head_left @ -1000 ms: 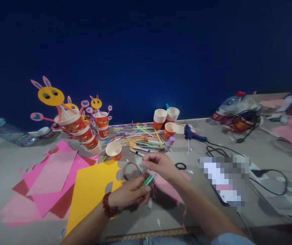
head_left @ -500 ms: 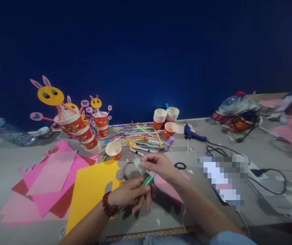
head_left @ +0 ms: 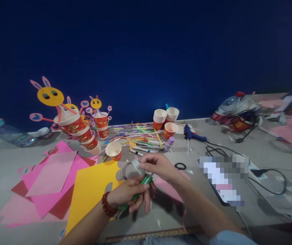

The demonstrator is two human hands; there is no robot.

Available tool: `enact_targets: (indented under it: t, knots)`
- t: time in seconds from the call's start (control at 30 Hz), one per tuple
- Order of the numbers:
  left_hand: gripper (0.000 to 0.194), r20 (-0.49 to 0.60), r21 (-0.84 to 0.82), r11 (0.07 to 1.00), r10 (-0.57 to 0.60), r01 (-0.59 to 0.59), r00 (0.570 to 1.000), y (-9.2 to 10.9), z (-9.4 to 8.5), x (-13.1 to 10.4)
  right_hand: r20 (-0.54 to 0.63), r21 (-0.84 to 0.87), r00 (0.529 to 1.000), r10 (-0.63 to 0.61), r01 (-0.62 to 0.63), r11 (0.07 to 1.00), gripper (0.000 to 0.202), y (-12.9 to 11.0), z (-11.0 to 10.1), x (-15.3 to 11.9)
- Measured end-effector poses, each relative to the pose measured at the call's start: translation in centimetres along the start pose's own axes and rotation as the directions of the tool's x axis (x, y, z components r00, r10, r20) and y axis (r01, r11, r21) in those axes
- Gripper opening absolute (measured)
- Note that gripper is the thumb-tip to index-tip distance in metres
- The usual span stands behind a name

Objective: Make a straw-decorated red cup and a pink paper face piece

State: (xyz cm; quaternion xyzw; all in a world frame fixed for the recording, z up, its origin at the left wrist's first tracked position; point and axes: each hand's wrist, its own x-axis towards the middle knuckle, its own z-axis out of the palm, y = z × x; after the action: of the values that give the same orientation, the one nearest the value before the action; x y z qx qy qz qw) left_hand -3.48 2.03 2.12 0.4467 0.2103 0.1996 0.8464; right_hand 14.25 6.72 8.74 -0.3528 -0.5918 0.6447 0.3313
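My left hand (head_left: 129, 192), with a red bead bracelet (head_left: 109, 204) at its wrist, is closed around a thin green and white stick-like thing (head_left: 139, 191). Part of that thing is hidden by the fingers. Just above it, my right hand (head_left: 156, 166) pinches a small whitish, ridged piece (head_left: 136, 164) whose kind I cannot make out. Beside the hands, a pale ring (head_left: 122, 172) lies by the yellow paper sheet (head_left: 92, 187). Pink paper (head_left: 170, 187) lies under my right forearm.
Pink sheets (head_left: 54, 173) spread at the left, below stacked red cups (head_left: 78, 131) with yellow paper faces. Several coloured sticks (head_left: 135, 136) and a cup (head_left: 114, 150) lie beyond my hands. A blue glue gun (head_left: 195, 135), its cable and a phone (head_left: 220, 180) are at the right.
The green and white thing has shifted in my left hand, and a longer part of it now shows below the fingers. The whitish piece has moved only slightly.
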Motion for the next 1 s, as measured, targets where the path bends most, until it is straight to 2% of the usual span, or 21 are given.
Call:
enact_targets:
  t: [0.07, 0.17, 0.27, 0.37, 0.47, 0.57, 0.7, 0.87, 1.0]
  knots:
    - [0.039, -0.004, -0.024, 1.0, 0.001, -0.001, 1.0, 0.0, 0.1, 0.1, 0.004, -0.08, 0.998, -0.067, 0.067, 0.995, 0.035, -0.3, -0.1, -0.1]
    - [0.042, -0.075, -0.031, 1.0, -0.001, -0.001, 0.997, 0.2, 0.6, 0.2, 0.044, -0.231, 0.974, -0.221, 0.225, 0.946, 0.026, -0.8, -0.2, -0.5]
    - [0.05, -0.186, 0.041, 0.999, 0.011, -0.003, 0.982, 0.7, 1.2, 0.0, 0.133, -0.379, 0.927, -0.352, 0.376, 0.846, 0.014, -1.2, -0.2, -1.4]
    - [0.056, -0.255, 0.094, 0.995, 0.052, -0.029, 0.966, 1.0, 1.5, -0.2, 0.196, -0.507, 0.886, -0.421, 0.459, 0.729, 0.01, -1.3, -0.2, -2.6]
    - [0.045, -0.34, 0.072, 0.995, 0.095, -0.075, 0.936, 1.0, 1.5, -0.4, 0.207, -0.562, 0.872, -0.443, 0.477, 0.676, 0.014, -1.0, -0.2, -3.8]
    - [0.044, -0.415, 0.066, 0.993, 0.118, -0.1, 0.902, 0.9, 1.4, -0.6, 0.171, -0.613, 0.879, -0.445, 0.449, 0.651, 0.019, -0.4, -0.3, -4.7]
    - [0.048, -0.421, 0.1, 0.987, 0.155, -0.124, 0.894, 0.4, 1.4, -0.9, 0.091, -0.713, 0.888, -0.45, 0.374, 0.593, 0.027, 0.0, -0.3, -5.4]
    - [0.051, -0.439, 0.158, 0.979, 0.183, -0.125, 0.88, -0.2, 1.6, -1.1, 0.105, -0.73, 0.876, -0.471, 0.389, 0.562, 0.028, -0.4, -0.4, -6.0]
    - [0.051, -0.442, 0.145, 0.98, 0.185, -0.134, 0.878, -0.3, 1.9, -1.0, 0.119, -0.763, 0.874, -0.472, 0.385, 0.52, 0.027, -0.8, -0.3, -6.2]
